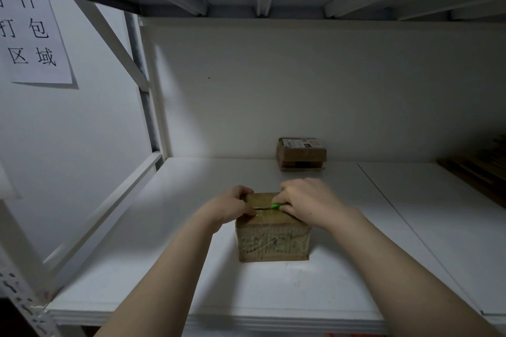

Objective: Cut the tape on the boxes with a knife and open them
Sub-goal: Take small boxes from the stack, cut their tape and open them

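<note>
**Slitting the near box's top seam**

Midway across the white shelf (164, 268), the taped box (273, 241) sits under both hands; a second box (301, 154) waits at the back edge. The left hand (232, 205) grips the taped box's top left edge: keep fingers off the seam. The right hand (309, 200) wraps the green knife (276, 206); cut shallow. The blade is hidden.

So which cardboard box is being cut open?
The nearer brown cardboard box: the left hand steadies it, the right hand holds a green knife at its top. The labelled cardboard box behind lies untouched.
</note>
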